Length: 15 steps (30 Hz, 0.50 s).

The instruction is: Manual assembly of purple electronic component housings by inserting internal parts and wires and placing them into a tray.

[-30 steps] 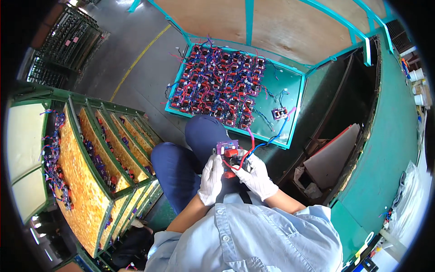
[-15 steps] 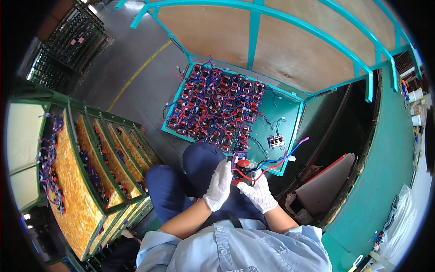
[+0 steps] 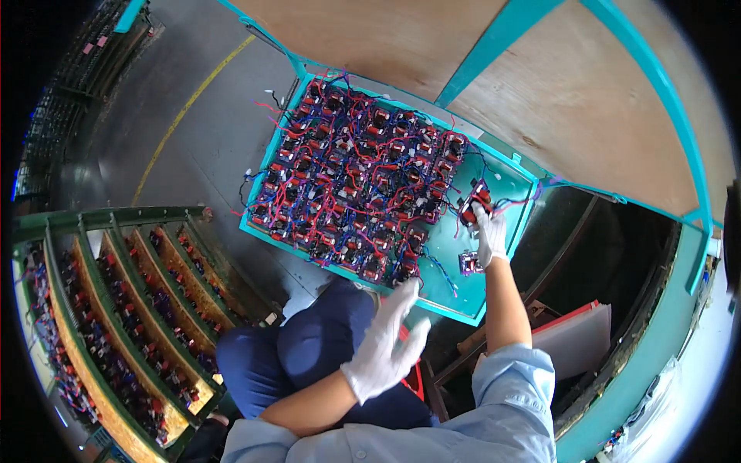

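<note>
My right hand (image 3: 491, 235), in a white glove, reaches over the right part of a teal tray (image 3: 444, 297). Its fingers are closed on a wired circuit board (image 3: 472, 202) with red and black parts and trailing red and purple leads. Just below that hand lies another small circuit board (image 3: 469, 262). Rows of wired circuit boards (image 3: 351, 181) fill the left and middle of the tray. My left hand (image 3: 388, 343), also gloved in white, is raised over my lap near the tray's front edge. Its fingers are apart and nothing is in it.
At the left stands a green-framed rack (image 3: 116, 224) with slanted shelves of similar boards. A plywood panel (image 3: 370, 38) with teal bars rises behind the tray. White sheets (image 3: 575, 339) lean at the right beside a green bench (image 3: 656, 309). Something red (image 3: 414, 378) shows beside my knee.
My right hand has carried the circuit board from my lap out over the tray's right side. My left hand has let go of it and opened. The view has shifted.
</note>
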Each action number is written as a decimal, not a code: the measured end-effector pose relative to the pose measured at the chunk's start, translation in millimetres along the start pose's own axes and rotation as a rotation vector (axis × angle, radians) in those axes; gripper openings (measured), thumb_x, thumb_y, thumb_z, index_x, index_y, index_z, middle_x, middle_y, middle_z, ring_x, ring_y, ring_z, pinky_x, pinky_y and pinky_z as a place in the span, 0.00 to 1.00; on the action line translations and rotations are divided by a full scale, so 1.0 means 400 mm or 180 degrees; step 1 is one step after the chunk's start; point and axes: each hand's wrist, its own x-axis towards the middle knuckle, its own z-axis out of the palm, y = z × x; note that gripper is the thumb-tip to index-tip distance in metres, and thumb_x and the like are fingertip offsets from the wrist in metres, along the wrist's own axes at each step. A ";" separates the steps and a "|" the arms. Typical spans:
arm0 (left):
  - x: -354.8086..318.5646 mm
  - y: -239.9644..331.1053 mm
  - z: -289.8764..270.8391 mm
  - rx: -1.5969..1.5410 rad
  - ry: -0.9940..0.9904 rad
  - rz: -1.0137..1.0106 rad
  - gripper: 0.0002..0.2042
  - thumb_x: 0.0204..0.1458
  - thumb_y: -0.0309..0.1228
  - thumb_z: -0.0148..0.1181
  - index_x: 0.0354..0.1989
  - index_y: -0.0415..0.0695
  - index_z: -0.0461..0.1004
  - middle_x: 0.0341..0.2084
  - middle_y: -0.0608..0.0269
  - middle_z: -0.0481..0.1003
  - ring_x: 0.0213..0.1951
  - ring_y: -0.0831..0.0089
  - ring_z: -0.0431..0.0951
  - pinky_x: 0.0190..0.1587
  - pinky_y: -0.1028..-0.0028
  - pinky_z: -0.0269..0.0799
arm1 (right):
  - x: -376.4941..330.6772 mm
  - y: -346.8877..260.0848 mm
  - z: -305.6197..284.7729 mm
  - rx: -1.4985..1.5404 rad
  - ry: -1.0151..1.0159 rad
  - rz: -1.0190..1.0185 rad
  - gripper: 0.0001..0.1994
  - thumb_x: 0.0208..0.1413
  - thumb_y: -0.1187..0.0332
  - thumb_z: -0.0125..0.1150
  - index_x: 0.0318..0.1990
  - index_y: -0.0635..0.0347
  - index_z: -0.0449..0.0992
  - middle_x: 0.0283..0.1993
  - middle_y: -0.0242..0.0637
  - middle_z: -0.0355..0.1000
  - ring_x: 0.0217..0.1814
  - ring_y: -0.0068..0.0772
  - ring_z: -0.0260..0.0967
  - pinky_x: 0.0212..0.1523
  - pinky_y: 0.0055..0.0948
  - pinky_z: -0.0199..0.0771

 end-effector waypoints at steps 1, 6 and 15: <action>-0.003 0.004 -0.006 0.0175 -0.0164 0.0049 0.23 0.47 0.25 0.51 0.52 0.34 0.54 0.51 0.44 0.57 0.55 0.54 0.57 0.56 0.67 0.52 | 0.067 0.031 -0.002 -0.0358 0.0039 0.0031 0.14 0.46 0.60 0.55 0.35 0.61 0.67 0.21 0.34 0.68 0.18 0.21 0.65 0.14 0.19 0.59; 0.021 0.039 -0.016 0.0199 -0.0788 -0.0063 0.23 0.47 0.30 0.53 0.50 0.33 0.57 0.50 0.44 0.60 0.54 0.54 0.59 0.54 0.65 0.55 | 0.349 0.174 -0.035 -0.4772 -0.0946 -0.1459 0.21 0.34 0.66 0.63 0.41 0.52 0.67 0.34 0.47 0.67 0.33 0.43 0.68 0.30 0.34 0.70; 0.046 0.064 -0.035 -0.0675 -0.1595 -0.0720 0.25 0.49 0.39 0.51 0.54 0.42 0.57 0.52 0.51 0.59 0.55 0.59 0.59 0.53 0.66 0.57 | 0.505 0.289 0.026 -0.2894 0.0420 0.0089 0.16 0.40 0.60 0.56 0.35 0.61 0.70 0.30 0.51 0.69 0.36 0.45 0.69 0.36 0.36 0.69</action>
